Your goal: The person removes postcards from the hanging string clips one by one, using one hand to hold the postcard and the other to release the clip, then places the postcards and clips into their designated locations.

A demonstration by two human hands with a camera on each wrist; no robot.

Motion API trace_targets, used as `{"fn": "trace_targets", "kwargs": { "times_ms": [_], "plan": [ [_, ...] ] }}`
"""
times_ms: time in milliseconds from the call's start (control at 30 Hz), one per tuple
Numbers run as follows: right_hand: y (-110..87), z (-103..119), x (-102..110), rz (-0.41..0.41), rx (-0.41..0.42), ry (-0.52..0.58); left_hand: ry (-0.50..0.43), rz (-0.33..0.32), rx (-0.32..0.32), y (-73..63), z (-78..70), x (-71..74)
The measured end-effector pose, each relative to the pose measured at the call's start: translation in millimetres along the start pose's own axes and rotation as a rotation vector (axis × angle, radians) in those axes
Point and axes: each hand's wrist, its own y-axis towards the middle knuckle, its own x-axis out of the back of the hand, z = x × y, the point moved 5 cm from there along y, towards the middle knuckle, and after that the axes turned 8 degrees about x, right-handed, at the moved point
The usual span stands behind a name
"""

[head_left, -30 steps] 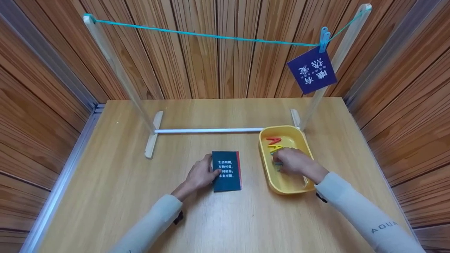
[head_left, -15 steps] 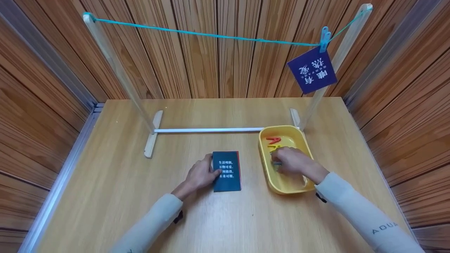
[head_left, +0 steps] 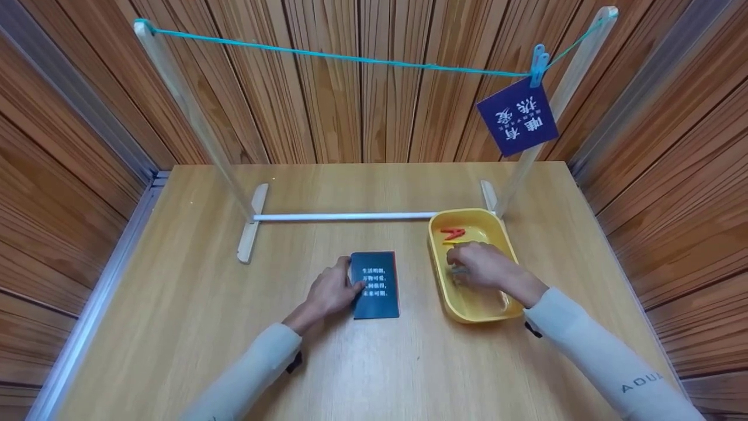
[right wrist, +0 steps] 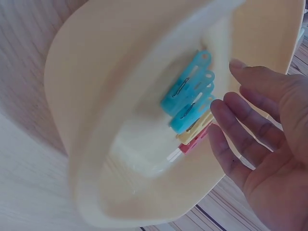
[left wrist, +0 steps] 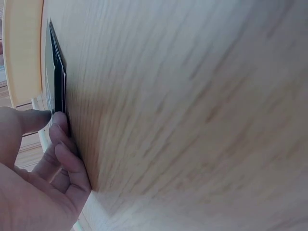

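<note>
My left hand (head_left: 331, 289) pinches the left edge of a small stack of dark green cards (head_left: 380, 301) with white lettering, thumb on top and fingers below. Layered edges of the cards (left wrist: 58, 84) show in the left wrist view, close over the table. My right hand (head_left: 482, 266) reaches into a yellow basket (head_left: 439, 286), its thumb and fingers apart and holding nothing. Just ahead of the fingertips lie two blue clothespins (right wrist: 185, 94), a yellow clothespin (right wrist: 195, 128) and a red clothespin (right wrist: 196, 139). The head view has the blue ones mostly covered by the right hand.
A wooden stand with a left post (head_left: 193, 111) and a right post (head_left: 575, 76) carries a turquoise string (head_left: 350, 58). From the string's right end hangs a purple card (head_left: 517, 117), held by a blue clothespin (head_left: 538, 67). A white bar (head_left: 345, 217) joins the stand's feet.
The fingers of my right hand have loosened and spread slightly inside the basket. My left hand keeps its pinch on the cards, and the hanging card stays put.
</note>
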Motion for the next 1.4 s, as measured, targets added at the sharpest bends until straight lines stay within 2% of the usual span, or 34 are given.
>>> {"fn": "trace_targets", "kwargs": {
  "times_ms": [167,400,600,800,1000,1200,1267,1400],
  "plan": [
    [-0.3,3,5,-0.043,0.042,-0.044,0.013,-0.022,-0.017,-0.3,-0.7,0.4],
    [-1.5,1,3,-0.025,0.012,-0.011,0.011,-0.022,-0.008,-0.6,-0.1,-0.7],
    [-4.7,0,11,-0.094,0.028,-0.028,-0.007,-0.009,0.005,-0.3,-0.3,1.1],
    [-8.2,-1,21,-0.110,-0.032,-0.019,-0.022,-0.007,0.016,0.0,-2.6,3.6],
    [-11.3,-3,23,-0.141,-0.026,-0.034,-0.021,-0.038,-0.031,-1.3,-10.6,8.1],
    [-10.9,0,27,-0.200,0.019,-0.043,-0.028,-0.058,-0.031,-2.0,-20.7,14.3],
    [-11.3,-1,28,-0.210,0.010,-0.036,-0.036,-0.067,-0.022,-2.2,-23.2,16.6],
    [-14.1,-2,32,-0.243,-0.016,-0.008,-0.021,-0.094,-0.050,-2.4,-28.3,20.0]
  ]
}}
